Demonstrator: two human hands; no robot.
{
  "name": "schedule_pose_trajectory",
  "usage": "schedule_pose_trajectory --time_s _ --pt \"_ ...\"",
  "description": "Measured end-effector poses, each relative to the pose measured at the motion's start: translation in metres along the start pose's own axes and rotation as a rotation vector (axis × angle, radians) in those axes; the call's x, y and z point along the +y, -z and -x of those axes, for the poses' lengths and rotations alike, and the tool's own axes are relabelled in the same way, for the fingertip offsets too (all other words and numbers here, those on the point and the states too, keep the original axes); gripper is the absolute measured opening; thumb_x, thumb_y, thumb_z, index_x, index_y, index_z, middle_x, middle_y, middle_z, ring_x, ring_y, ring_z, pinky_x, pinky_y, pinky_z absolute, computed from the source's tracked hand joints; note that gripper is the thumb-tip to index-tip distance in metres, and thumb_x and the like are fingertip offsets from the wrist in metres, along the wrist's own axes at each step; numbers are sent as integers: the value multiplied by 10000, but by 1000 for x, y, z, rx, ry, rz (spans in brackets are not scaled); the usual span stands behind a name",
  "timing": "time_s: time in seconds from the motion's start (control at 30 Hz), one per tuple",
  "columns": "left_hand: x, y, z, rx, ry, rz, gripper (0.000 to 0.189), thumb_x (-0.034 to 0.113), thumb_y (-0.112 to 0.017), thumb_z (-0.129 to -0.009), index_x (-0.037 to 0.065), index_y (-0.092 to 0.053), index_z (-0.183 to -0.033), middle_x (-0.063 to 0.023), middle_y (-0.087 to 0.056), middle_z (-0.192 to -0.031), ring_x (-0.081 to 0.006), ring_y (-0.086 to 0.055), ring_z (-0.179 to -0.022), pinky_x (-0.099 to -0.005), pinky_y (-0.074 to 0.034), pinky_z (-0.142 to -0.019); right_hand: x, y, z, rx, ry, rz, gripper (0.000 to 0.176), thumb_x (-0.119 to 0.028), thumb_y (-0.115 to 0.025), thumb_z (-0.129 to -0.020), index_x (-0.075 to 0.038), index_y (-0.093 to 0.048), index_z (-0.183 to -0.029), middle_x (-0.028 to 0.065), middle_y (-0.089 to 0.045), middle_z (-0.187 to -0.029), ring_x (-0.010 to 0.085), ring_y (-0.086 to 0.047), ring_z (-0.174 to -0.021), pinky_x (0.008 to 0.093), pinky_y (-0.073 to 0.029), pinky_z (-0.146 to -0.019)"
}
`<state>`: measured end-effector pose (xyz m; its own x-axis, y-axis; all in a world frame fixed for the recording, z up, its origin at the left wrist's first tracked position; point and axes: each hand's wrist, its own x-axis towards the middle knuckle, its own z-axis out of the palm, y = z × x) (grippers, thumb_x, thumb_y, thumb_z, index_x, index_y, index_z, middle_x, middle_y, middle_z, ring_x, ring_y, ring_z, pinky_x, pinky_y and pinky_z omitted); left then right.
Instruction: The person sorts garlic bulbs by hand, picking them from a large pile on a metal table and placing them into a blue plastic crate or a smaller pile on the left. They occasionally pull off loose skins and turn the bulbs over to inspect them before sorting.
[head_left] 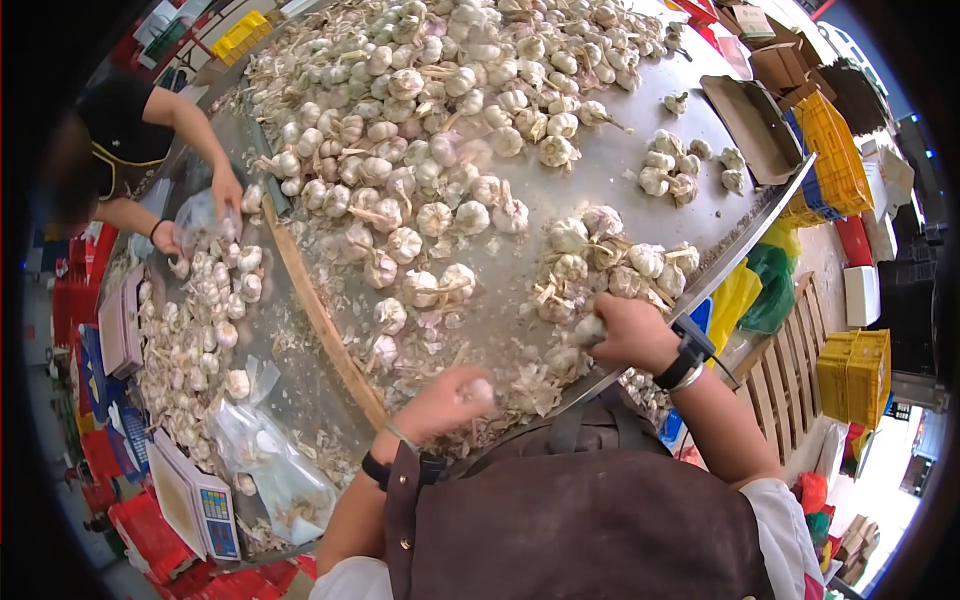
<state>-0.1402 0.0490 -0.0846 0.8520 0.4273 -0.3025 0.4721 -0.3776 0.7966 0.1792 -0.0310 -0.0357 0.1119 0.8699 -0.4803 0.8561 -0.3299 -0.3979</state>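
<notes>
Head view: I see the left hand, its blurred grip curled around a garlic bulb above peelings; the right hand, grip closed on a pale object, beside piled garlic on the tabletop. Slack fingers could drop the bulb.

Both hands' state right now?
Left hand: closed, apparently on a garlic bulb; blurred.
Right hand: closed on a pale object; can't tell what.
</notes>
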Motion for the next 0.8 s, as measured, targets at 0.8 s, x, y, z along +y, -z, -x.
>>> schedule_pose_trajectory --time_s 0.8 --pt "43 -20 13 75 181 1682 813 678 -475 -917 35 -418 -1412 -150 -514 -1365 -276 -543 -1248 -416 -486 -1046 -117 1 13 -31 877 -381 711 -288 -812 -738 -81 -522 -1354 146 -599 -1209 361 -550 -1117 447 -442 -967"
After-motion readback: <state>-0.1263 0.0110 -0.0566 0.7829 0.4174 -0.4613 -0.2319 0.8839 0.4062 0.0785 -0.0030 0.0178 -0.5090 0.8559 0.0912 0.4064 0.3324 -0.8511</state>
